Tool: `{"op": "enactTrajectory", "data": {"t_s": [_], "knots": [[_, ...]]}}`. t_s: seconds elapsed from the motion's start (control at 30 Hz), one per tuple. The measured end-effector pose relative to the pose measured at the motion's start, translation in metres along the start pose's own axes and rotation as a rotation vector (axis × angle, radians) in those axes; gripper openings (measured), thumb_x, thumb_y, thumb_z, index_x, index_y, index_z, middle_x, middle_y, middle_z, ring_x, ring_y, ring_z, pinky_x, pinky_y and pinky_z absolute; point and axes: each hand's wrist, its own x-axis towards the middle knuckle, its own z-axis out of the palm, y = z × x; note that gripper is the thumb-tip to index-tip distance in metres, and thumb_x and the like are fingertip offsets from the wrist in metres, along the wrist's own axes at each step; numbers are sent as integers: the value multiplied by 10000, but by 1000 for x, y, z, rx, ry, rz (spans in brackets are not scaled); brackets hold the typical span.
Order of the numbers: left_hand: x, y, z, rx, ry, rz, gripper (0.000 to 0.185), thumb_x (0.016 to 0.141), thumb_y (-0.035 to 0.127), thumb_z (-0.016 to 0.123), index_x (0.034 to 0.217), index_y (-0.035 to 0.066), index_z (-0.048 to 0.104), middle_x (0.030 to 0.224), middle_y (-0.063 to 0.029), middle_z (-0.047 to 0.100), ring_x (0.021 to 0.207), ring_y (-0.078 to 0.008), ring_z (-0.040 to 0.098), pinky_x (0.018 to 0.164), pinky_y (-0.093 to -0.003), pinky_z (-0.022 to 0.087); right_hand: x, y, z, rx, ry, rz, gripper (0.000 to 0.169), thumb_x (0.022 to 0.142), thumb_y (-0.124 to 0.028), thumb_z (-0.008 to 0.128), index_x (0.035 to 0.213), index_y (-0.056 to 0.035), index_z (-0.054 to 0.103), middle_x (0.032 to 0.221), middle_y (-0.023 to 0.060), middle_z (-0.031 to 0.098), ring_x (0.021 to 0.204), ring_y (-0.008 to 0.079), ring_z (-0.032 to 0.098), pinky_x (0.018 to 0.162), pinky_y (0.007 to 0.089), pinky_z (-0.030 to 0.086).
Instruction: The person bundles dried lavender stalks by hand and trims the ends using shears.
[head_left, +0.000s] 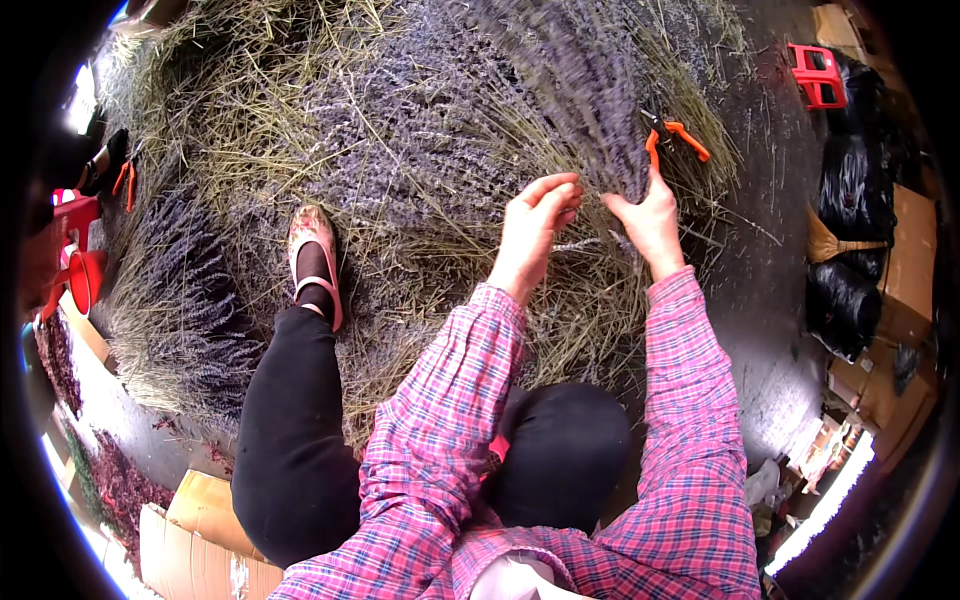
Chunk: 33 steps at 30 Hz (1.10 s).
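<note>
My right hand (651, 225) grips a bunch of dried lavender (585, 82), its purple flower heads fanning away from me and blurred. Just left of it is my left hand (536, 229), fingers curled and drawn together near the bunch; whether a thin stem is between them is not visible. Orange-handled pruning shears (679, 139) lie on the stems just beyond my right hand. Under both hands spreads a large heap of cut lavender (420, 135), with loose straw-coloured stems (585, 322) closer to me.
A dense lavender pile (191, 300) lies left of my shoe (313, 247). Another orange-handled tool (126, 184) is at far left, near a person's foot. Right are a red plastic stool (816, 75), black bags (855, 187), a broom (832, 241) and cardboard (909, 255). Cardboard boxes (199, 551) stand lower left.
</note>
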Motion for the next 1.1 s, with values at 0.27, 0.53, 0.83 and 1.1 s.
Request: {"op": "enactTrajectory", "data": {"t_s": [0.27,0.53,0.83,1.1], "knots": [[11,-53,-26,-100,203,-165,298,875,169,613,1105,12,507,1022,-68,592,911,-140,582,766,-255,496,15,-33,-30,61,-180,16,470,693,-77,731,1121,7,555,991,90,668,884,166,629,848,304,478],[28,-55,-11,-312,-4,-184,637,844,345,634,1355,119,330,1304,-49,469,1238,-221,385,1055,-415,222,-3,-44,-20,165,-256,84,503,681,-106,753,1123,29,554,1002,95,661,893,159,619,840,299,483],[9,-42,0,-440,-115,-173,346,930,366,503,1176,128,555,1160,-20,587,1108,-183,517,944,-424,399,-21,-38,-21,270,-305,126,428,706,-72,745,1093,2,578,984,60,657,875,140,611,814,289,487],[4,-47,7,-472,-96,-63,686,859,610,490,1305,91,439,1289,-61,504,1189,-205,456,1029,-407,326,-32,-36,-4,238,-171,151,464,698,-112,762,1099,5,561,997,94,664,895,172,630,821,306,495]]}}
